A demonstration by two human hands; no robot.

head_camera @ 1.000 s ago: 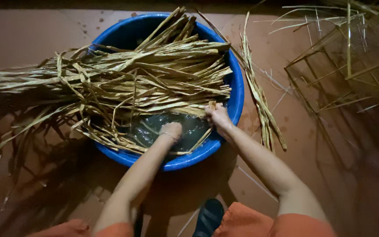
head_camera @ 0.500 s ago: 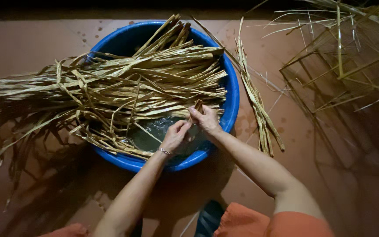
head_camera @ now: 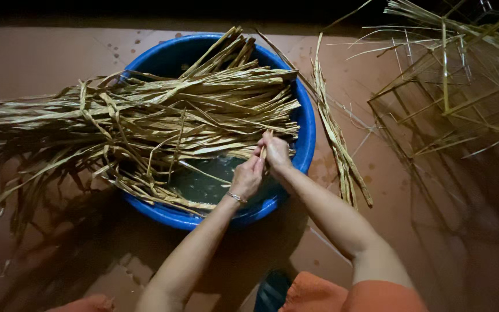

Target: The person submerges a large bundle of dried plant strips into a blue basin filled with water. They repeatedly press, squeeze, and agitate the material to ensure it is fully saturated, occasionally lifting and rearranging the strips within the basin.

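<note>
Bright blue round basin [head_camera: 304, 124] holding pale golden-tan dried leaf strips [head_camera: 163, 115] over dark greenish water [head_camera: 203, 182], on reddish-brown tiled floor [head_camera: 41, 58] flecked with darker spots, beside yellow-green straw frame [head_camera: 451, 81], silver bracelet [head_camera: 237, 197], orange cloth [head_camera: 347, 294].

Round blue plastic basin [head_camera: 304, 124] on the floor [head_camera: 47, 58], long dried straw strips [head_camera: 145, 115] lying across it, trailing off left. Both hands together over the near right rim: left hand [head_camera: 248, 176] touching right hand [head_camera: 276, 153]. Loose straw bundle [head_camera: 336, 138] just right of the basin; straw frame [head_camera: 451, 86] farther right.
</note>
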